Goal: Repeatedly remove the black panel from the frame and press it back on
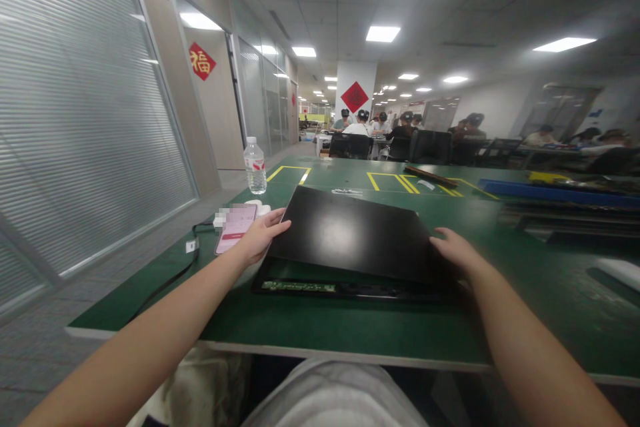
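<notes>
A flat black display panel (350, 230) is held between my two hands, tilted over the green table. My left hand (263, 237) grips its left edge, thumb on top and fingers beneath. On the opposite side, my right hand (455, 250) holds the right edge, with its fingers partly hidden and a little blurred. Under the panel lies a black frame (370, 292), most of it covered. A strip of green circuit board (299, 286) shows along the near side of that frame.
Left of the panel are a pink-screened phone (239, 227), a black cable (170, 280) and a water bottle (255, 167). Yellow tape outlines (375, 180) mark the green table (240, 320). Dark strips and a blue bar (560, 192) lie right. People sit at tables farther back.
</notes>
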Demonstrator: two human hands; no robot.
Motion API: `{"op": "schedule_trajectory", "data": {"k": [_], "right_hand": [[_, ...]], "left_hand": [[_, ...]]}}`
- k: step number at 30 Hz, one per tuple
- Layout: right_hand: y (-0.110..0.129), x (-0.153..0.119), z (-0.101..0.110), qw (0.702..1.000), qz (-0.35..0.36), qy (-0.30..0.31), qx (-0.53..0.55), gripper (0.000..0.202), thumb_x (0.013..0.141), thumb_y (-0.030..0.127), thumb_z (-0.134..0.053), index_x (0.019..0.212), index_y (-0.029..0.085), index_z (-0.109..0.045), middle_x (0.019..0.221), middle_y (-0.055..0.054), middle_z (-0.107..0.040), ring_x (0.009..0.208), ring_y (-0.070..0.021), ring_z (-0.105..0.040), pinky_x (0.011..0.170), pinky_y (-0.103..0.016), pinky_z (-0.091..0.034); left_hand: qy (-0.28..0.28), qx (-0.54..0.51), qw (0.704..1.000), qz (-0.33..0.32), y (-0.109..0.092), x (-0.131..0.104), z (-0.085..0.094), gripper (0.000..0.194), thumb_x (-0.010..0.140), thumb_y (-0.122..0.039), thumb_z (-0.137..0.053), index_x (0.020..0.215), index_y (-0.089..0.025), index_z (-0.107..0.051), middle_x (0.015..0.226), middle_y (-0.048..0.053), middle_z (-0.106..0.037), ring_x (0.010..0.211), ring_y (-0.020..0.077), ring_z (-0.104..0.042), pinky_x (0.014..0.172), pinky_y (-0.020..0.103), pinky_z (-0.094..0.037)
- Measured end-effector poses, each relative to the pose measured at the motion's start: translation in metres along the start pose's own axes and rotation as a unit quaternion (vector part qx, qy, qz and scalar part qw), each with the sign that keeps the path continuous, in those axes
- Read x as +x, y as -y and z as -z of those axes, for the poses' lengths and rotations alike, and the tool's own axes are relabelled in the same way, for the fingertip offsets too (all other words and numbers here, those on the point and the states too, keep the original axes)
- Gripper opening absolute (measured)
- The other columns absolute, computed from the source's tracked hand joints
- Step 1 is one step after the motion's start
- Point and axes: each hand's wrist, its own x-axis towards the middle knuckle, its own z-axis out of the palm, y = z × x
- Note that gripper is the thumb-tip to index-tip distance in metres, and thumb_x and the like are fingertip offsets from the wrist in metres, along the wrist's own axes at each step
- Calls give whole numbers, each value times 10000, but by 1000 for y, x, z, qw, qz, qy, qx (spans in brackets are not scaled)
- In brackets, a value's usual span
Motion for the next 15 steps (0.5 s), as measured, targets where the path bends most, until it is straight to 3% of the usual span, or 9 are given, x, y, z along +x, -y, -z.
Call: {"op": "schedule_trajectory", "data": {"k": [8, 11, 15], "right_hand": [[0, -1, -2, 988, -56, 27, 141, 270, 808, 411, -645, 859, 170, -757, 915, -143, -752, 968, -309, -697, 827, -403, -541], [2, -2, -1, 975, -67, 18, 212, 231, 758, 393, -689, 808, 177, -755, 882, -130, -757, 960, -309, -699, 819, -406, -546], [11, -4, 5, 947, -24, -25, 320, 194, 677, 315, -740, 817, 182, -763, 921, -99, -769, 996, -302, -693, 893, -408, -536]], "left_hand": [[-2, 25, 998, -65, -3, -3, -5, 728, 600, -352, -895, 1260, -153, -660, 1256, 157, -707, 1225, 345, -612, 1059, 473, -465], [-31, 22, 997, -70, -7, -5, -6, 703, 593, -355, -885, 1233, -148, -677, 1191, 143, -736, 1161, 338, -649, 1002, 445, -500], [-91, 4, 994, -66, -16, -3, 1, 619, 582, -395, -863, 1142, -173, -726, 1030, 85, -783, 980, 309, -717, 838, 377, -556]]}}
